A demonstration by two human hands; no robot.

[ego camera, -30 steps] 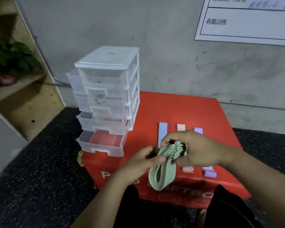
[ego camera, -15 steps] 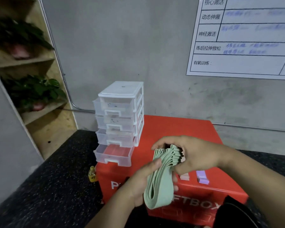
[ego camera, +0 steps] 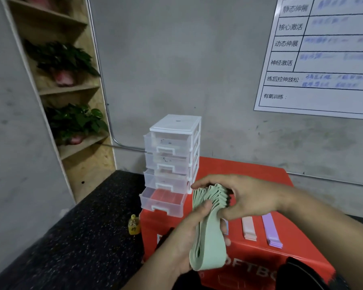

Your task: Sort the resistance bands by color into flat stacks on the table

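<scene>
Left hand [ego camera: 189, 237]: I saw it curled round the lower half of the green bands [ego camera: 210, 243], thumb pressed on the front face.
Right hand [ego camera: 249, 197]: its fingers and thumb were closed over the fanned top ends of the same bundle.
Green bands: a thick looped bundle, held in the air above the front edge of the red box [ego camera: 249, 170] and touching no stack.
Stacks down: the pink stack [ego camera: 248, 228] and purple stack [ego camera: 271, 231] lay flat, side by side, toward the box's front right. The blue stack [ego camera: 226, 227] showed only as a sliver behind the bundle.
Drawer unit [ego camera: 174, 151]: it stood at the back-left corner, bottom drawer pulled out.
Risk, spill: the top ends sat uneven. I judged that a loosened right grip could let the loops spring apart.
Risk, mixing: the bundle hid the blue stack, so a blind set-down could land on it or push it askew.
Risk, edge: placed too near the front edge, the springy bands might slide off.
</scene>
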